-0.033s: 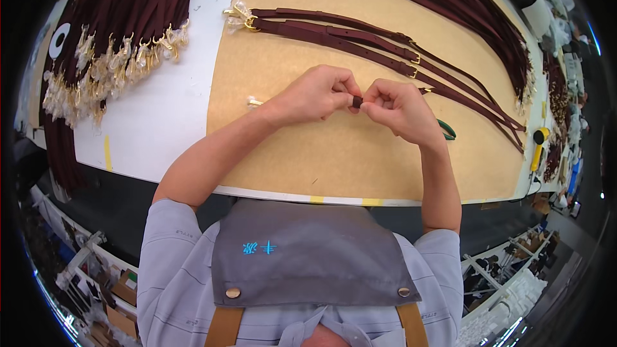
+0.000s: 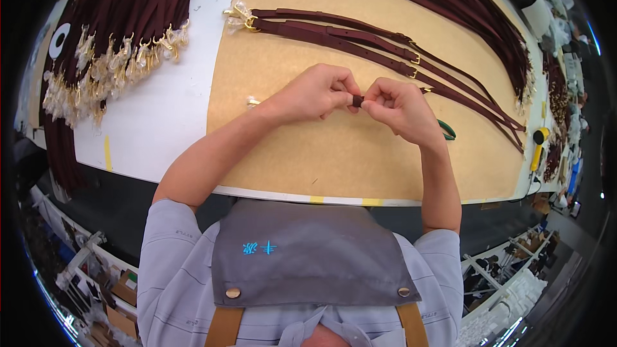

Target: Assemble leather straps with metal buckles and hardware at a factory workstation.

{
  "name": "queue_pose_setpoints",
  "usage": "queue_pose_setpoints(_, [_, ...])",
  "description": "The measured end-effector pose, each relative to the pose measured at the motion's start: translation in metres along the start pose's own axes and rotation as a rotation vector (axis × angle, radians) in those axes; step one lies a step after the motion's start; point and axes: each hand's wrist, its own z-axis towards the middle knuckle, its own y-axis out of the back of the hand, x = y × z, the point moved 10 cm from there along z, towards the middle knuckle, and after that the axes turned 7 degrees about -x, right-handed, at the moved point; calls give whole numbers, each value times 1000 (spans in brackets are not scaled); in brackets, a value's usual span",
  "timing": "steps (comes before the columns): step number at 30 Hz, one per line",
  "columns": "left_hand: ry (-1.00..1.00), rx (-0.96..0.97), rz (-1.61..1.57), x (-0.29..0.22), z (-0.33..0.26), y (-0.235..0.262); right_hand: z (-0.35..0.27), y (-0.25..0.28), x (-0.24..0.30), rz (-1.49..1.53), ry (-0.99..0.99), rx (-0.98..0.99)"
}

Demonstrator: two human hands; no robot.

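My left hand (image 2: 319, 93) pinches a short dark brown piece of strap (image 2: 357, 101) between thumb and fingers, above the middle of the tan board. My right hand (image 2: 400, 106) meets it from the right, its thumb and forefinger closed at the piece's other end. Most of the piece is covered by my fingers. Beside my left wrist a gold clasp (image 2: 254, 102) in clear wrap shows; what it joins is hidden under my arm. Just beyond my right hand lie dark red belt-like straps (image 2: 366, 51) with gold buckles (image 2: 413, 73).
A tan board (image 2: 308, 160) covers much of the white table (image 2: 148, 122). Many straps with wrapped gold clasps (image 2: 128, 71) hang together at the left. More long straps (image 2: 443, 0) lie at the far right. A green loop (image 2: 447, 130) sits by my right wrist, a yellow tool (image 2: 538, 148) at the right edge.
My right fingers have shifted very slightly at the strap piece. Everything else stays in place.
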Motion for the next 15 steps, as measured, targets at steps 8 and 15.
queue_pose_setpoints(8, [19, 65, -128, 0, -1, 8, -53, 121, -28, -199, 174, -673])
queue_pose_setpoints(15, [70, 97, -82, -6, 4, 4, -97, 119, -105, -507, -112, -490])
